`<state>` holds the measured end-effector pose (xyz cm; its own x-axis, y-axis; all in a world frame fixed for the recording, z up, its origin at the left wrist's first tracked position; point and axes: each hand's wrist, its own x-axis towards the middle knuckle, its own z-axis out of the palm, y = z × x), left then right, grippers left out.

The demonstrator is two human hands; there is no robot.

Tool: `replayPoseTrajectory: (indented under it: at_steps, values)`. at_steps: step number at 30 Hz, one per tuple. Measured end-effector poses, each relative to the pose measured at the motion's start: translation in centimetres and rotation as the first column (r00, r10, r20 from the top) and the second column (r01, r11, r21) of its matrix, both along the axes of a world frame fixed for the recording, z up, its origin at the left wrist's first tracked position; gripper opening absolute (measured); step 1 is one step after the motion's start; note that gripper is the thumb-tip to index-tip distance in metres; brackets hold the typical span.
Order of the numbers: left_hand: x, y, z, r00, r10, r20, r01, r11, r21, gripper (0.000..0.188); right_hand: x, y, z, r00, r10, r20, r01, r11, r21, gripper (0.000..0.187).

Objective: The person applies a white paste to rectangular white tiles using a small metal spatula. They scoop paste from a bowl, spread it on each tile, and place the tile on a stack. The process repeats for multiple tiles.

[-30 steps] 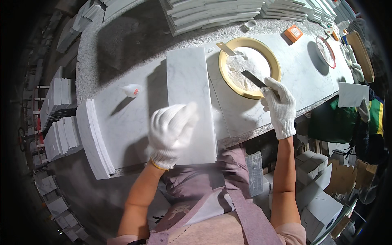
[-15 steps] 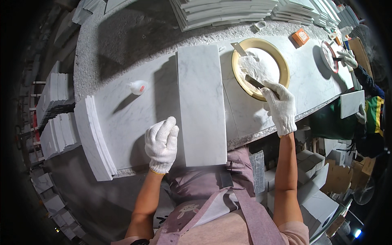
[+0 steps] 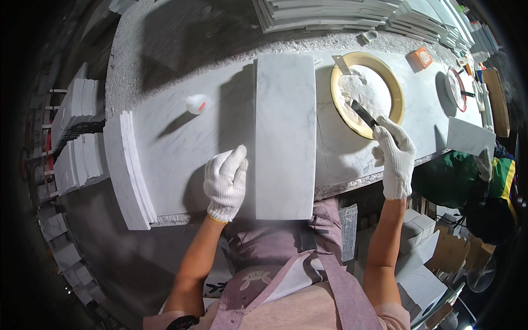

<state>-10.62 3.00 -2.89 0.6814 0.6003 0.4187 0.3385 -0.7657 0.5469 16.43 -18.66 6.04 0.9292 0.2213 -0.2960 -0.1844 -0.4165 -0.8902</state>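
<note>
My right hand (image 3: 397,162), in a white knit glove, is closed round the handle of a putty knife (image 3: 363,113). The knife's dark blade reaches over the near edge of a yellow bowl (image 3: 399,93), which holds a heap of white powder or paste (image 3: 374,88). A second scraper (image 3: 341,65) leans on the bowl's far left rim. My left hand (image 3: 225,179), gloved alike, is loosely closed with the fingers together and nothing visible in it. It hovers just left of a long white marble slab (image 3: 285,137), apart from it. The slab lies on another piece, its near end jutting past the bench edge.
A small white squeeze bottle (image 3: 196,104) stands on the marble benchtop (image 3: 165,143). Stacked tiles stand at the left (image 3: 127,170) and far side (image 3: 330,14). An orange box (image 3: 421,58) lies right of the bowl. At the right, a co-worker's gloved hand (image 3: 484,164) holds a tile (image 3: 470,136).
My right hand has drawn the putty knife back toward the bowl's near rim, its blade now angled up. The whole view has shifted slightly. The co-worker's tile has moved toward the bench.
</note>
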Motion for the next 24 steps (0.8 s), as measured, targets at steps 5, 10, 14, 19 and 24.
replayPoseTrajectory:
  at_steps: [5, 10, 14, 19, 24]
  values:
    - [0.1, -0.1, 0.3, 1.0, 0.006, -0.025, -0.006, 1.0, 0.019, 0.033, -3.3, 0.0, 0.9, 0.971, 0.105, -0.213, -0.077, 0.988, 0.137, 0.033]
    - [0.1, 0.0, 0.1, 1.0, 0.015, 0.004, -0.015, 0.999, 0.036, 0.036, -7.1, 1.2, 0.0, 0.942, 0.162, -0.292, -0.133, 0.984, 0.118, 0.034]
    - [0.1, -0.1, 0.0, 1.0, 0.016, 0.012, -0.016, 0.999, 0.035, 0.035, -9.1, 1.5, -1.3, 0.969, 0.245, -0.032, -0.238, 0.961, 0.14, 0.031]
    - [0.1, -0.1, 0.0, 1.0, 0.025, 0.0, -0.025, 0.999, 0.024, 0.035, -9.4, 0.7, -3.0, 0.707, 0.499, 0.501, -0.491, 0.856, -0.161, 0.026]
    - [0.2, -0.4, -0.1, 0.984, 0.151, 0.09, -0.142, 0.985, -0.103, 0.033, -9.8, 0.7, -2.6, 0.838, 0.26, 0.48, -0.401, 0.89, 0.219, 0.035]
